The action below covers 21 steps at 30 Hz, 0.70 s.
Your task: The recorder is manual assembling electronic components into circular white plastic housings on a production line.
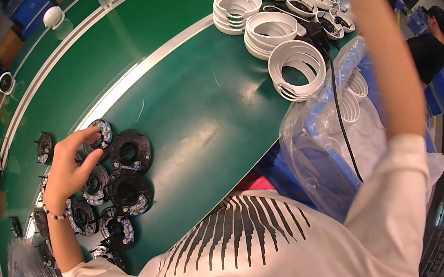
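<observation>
Your left hand pinched a black disc | right hand – out of view | green bench – white rings stacked.

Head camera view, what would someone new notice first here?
The green work surface fills the middle. At its lower left lie black round parts, with the left hand fingering one at their edge. Stacks of white rings stand at the top, beside a clear plastic bag; the right arm reaches up out of view.
</observation>
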### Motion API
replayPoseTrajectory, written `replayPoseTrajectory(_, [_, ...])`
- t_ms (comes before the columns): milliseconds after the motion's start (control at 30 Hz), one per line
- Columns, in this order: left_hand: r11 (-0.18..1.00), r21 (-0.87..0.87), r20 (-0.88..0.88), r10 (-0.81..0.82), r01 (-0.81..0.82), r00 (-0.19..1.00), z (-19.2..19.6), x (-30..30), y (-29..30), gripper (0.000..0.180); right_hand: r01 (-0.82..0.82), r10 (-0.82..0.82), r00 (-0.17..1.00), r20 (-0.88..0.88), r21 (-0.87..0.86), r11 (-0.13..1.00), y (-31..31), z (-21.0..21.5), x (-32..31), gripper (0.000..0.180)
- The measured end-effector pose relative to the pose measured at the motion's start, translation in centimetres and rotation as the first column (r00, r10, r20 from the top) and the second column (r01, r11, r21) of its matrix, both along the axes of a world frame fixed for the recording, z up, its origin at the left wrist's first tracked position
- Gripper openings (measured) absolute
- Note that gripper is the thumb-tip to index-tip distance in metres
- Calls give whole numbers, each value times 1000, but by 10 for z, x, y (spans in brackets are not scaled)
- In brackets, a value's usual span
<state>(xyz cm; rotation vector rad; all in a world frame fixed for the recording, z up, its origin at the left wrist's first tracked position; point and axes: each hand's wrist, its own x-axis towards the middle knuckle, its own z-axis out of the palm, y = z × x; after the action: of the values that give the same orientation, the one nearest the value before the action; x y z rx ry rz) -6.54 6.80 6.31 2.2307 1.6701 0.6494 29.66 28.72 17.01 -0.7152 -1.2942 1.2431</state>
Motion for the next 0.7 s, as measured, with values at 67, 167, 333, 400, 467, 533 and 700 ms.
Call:
replayPoseTrajectory(67, [1000, 17, -23, 1, 0, 1000, 5, 4, -6, 33, 68, -89, 984, -152, -136, 988, 75, -44, -30, 12])
replayPoseTrajectory(167, [998, -5, -72, 68, -68, 995, 4, -2, -27, 33, 63, -346, 804, -483, -509, 858, 112, -149, -99, 19])
replayPoseTrajectory(333, [957, -87, -108, 267, -277, 958, 6, -34, -78, 33, -125, -472, 476, -742, -589, 798, 61, -270, -144, 16])
replayPoseTrajectory(400, [952, -84, -111, 283, -293, 953, 3, -41, -84, 33, -98, -367, 664, -652, -562, 821, 49, -283, -123, 33])
replayPoseTrajectory(467, [955, -89, -114, 274, -284, 955, 2, -38, -84, 33, 379, -632, 722, -281, -604, 701, 57, -286, -119, 49])
replayPoseTrajectory(533, [950, -90, -61, 294, -299, 954, 0, -31, -82, 34, 620, -734, 678, -44, -502, 602, 50, -275, -126, 69])
replayPoseTrajectory(700, [987, -106, -44, 113, -117, 993, -4, 8, -43, 34, 785, -792, 603, 98, -249, 567, 49, -261, -127, 74])
